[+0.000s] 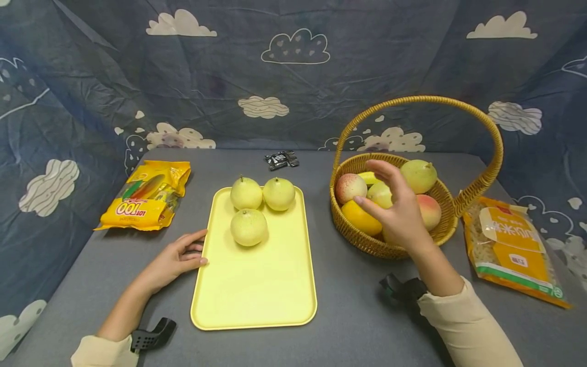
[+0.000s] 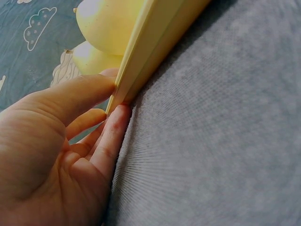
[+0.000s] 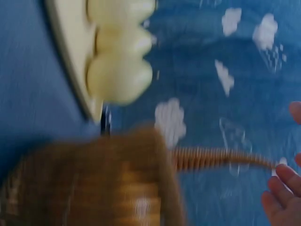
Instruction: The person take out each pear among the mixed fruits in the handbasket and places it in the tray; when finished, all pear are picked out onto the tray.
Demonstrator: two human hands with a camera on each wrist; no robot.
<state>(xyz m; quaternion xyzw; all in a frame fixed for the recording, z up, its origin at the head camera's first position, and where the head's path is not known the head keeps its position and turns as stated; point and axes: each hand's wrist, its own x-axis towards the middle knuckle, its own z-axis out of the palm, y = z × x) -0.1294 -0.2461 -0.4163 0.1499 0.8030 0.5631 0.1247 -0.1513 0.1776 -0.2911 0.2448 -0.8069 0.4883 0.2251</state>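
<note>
L hand (image 1: pixel 178 256) loose, fingertips on tray (image 1: pixel 254 293) edge, R hand (image 1: pixel 403 215) unclenched, empty over basket (image 1: pixel 352 237) ctr-right, 3 pears (image 1: pixel 249 227) on tray ctr-left; we judge pick step, next prob needs fruit grasp.

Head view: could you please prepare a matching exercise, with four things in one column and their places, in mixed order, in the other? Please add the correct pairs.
Things
1. left hand
2. right hand
3. three pears
4. black packets

Places
A. over the basket
B. on the table, behind the tray
C. touching the side edge of the tray
D. lying on the tray

Pairs: 1-C; 2-A; 3-D; 4-B
</note>
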